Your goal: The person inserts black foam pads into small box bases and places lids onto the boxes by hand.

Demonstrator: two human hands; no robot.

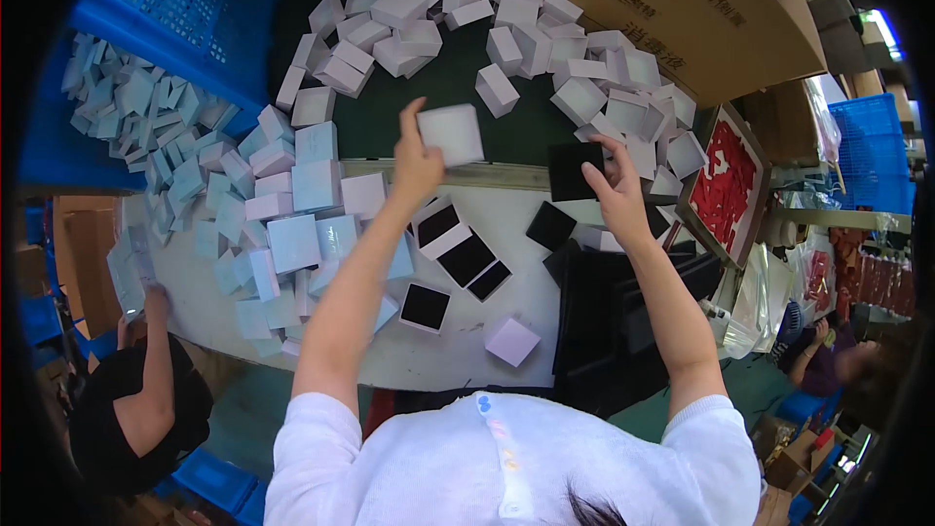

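Observation:
My left hand grips a small white box by its left side, above the table's far edge. To the right, my right hand holds a black square pad between thumb and fingers. Below and between the hands lie white boxes with black inserts, and another such box sits nearer to me. A loose black pad rests on the white table under my right hand. One pale pink box lies near the front edge.
White boxes are heaped at the back, pale blue boxes at the left. A blue crate, a brown carton and a tray of red pieces surround them. A co-worker is at the left, another person far right.

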